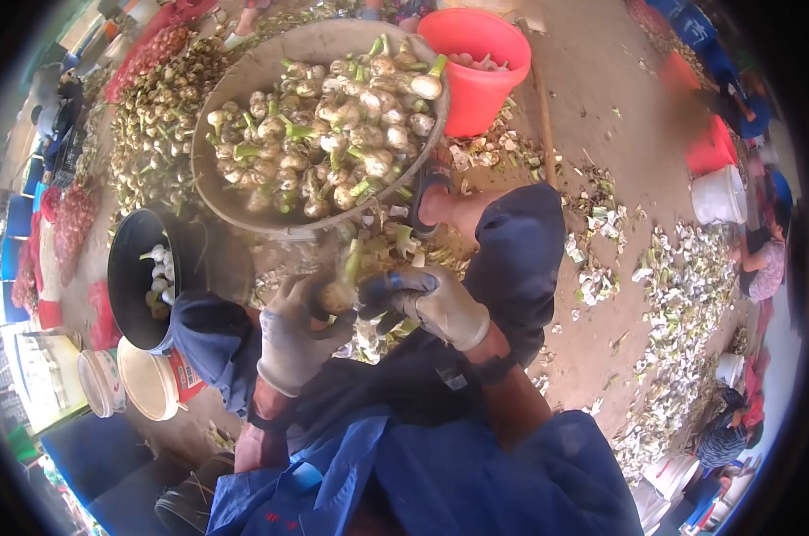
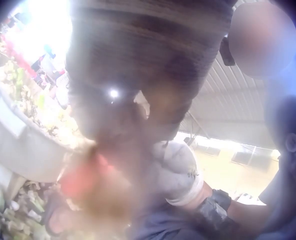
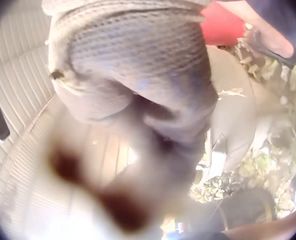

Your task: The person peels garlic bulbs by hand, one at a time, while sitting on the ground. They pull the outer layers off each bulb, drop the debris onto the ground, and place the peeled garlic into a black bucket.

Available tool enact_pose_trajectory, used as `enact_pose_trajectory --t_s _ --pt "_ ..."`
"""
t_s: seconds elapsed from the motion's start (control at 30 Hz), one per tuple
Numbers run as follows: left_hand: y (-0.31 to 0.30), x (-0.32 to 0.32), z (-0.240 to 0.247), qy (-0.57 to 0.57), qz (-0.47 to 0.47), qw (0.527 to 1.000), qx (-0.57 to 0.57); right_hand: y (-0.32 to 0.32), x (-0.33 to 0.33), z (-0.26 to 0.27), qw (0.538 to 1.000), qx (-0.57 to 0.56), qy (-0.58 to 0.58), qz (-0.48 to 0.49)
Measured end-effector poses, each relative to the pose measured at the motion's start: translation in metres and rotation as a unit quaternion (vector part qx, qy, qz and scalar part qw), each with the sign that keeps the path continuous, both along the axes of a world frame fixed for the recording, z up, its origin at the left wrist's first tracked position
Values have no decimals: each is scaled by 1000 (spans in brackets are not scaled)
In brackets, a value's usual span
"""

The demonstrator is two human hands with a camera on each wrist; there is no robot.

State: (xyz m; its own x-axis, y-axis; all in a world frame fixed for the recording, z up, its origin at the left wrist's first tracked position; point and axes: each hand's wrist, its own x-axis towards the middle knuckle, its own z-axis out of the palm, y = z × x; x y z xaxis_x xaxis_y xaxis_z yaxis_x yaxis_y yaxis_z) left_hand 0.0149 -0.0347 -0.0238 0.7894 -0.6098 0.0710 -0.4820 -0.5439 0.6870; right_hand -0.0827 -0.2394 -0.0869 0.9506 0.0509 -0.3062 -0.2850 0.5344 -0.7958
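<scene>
In the head view my gloved left hand (image 1: 295, 335) grips a garlic bulb (image 1: 337, 296), its green stem pointing up and away from me. Just to the right is my gloved right hand (image 1: 435, 306), with dark, bent fingertips close beside the bulb. I cannot tell whether those fingers pinch anything. The left wrist view is mostly filled by the blurred left glove (image 2: 143, 55), and the right wrist view by the right glove (image 3: 138, 70). Ahead of both hands stands a wide round tub (image 1: 209, 179) heaped with stemmed garlic bulbs (image 1: 333, 134).
A red bucket (image 1: 476, 98) with bulbs stands beyond the tub. Left of my knee a black bucket (image 1: 123, 295) holds trimmed white bulbs (image 1: 161, 268). More garlic (image 1: 159, 125) is piled behind it. Peelings (image 1: 681, 313) litter the floor at right, where other people sit.
</scene>
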Motion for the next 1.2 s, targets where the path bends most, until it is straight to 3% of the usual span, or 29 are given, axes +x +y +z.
enact_pose_trajectory --t_s 0.07,0.17,0.2,0.27,0.37,0.53,0.6,0.67,0.7,0.73,0.8,0.83,0.87,0.9,0.93,0.97,1.0,1.03,1.07,1.1,1.13,1.17,1.2 --pt "2 -4 1 -19 -11 1000 -4 2 5 6 999 -45 2 -1" --pt "-1 -10 -1 -59 -34 998 8 18 11 22 993 -65 21 -98" --pt "-1 -13 -4 -81 -39 996 26 24 11 18 993 -64 22 -100" --pt "-1 -14 -10 -135 -54 989 21 31 14 4 978 -183 -43 -90" --pt "0 -15 -8 -161 -61 984 52 33 16 3 975 -194 -54 -95" --pt "7 -12 8 -36 -60 997 -30 29 11 10 971 -218 -63 -74" --pt "9 -9 2 -33 -67 995 -59 24 10 14 982 -173 -58 -57" --pt "12 -14 -3 151 -17 979 -135 23 10 25 984 -154 -71 -59" --pt "13 -15 -5 302 7 922 -241 24 9 28 986 -133 -83 -62" --pt "14 -13 -2 302 6 922 -242 25 8 24 985 -134 -83 -62" --pt "18 -9 8 553 -24 745 -372 31 3 11 969 -188 -106 -124" --pt "21 -9 1 595 -45 701 -390 37 4 13 969 -187 -107 -124" --pt "11 -12 10 595 -44 702 -389 45 6 18 957 -155 -153 -193" --pt "-7 -19 22 633 118 632 -431 49 8 22 937 -122 -199 -262" --pt "-18 -23 30 650 275 540 -459 48 9 25 937 -120 -200 -261" --pt "-15 -28 20 582 279 624 -441 46 10 28 946 -139 -180 -230" --pt "-7 -22 5 583 278 624 -440 43 11 29 954 -159 -157 -199" --pt "7 -10 -13 652 83 589 -470 41 11 29 953 -160 -157 -202" --pt "11 -4 -17 692 -116 527 -479 40 12 27 966 -164 -75 -187" --pt "12 -7 -18 611 -66 655 -438 38 13 25 971 -166 9 -170" --pt "8 -11 -17 613 -66 655 -437 38 14 20 971 -166 11 -171" --pt "4 -16 -17 474 -19 807 -351 39 14 12 976 -139 -28 -164" --pt "3 -20 -17 310 30 918 -245 41 14 4 979 -111 -67 -156"
